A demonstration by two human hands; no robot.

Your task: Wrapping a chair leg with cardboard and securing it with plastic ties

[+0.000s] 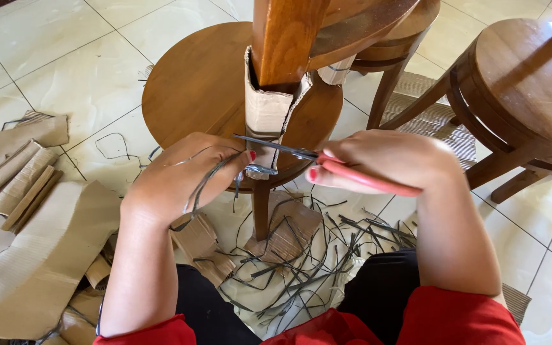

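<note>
Nearest the lens, the left hand pinches loose dark strapping just left of the cardboard-wrapped leg, while the right hand, closed on red-handled scissors, should keep their open blades flat against that cardboard, clear of the wood.

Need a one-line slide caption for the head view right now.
Right hand works red-handled scissors at the cardboard wrap on a wooden furniture leg; left hand grips grey strapping.

- Floor: pale glossy tiles, grey grout lines.
- Round wooden stools stand right and centre.
- Cardboard scraps lie left.
- Daylight glare top right.
</note>
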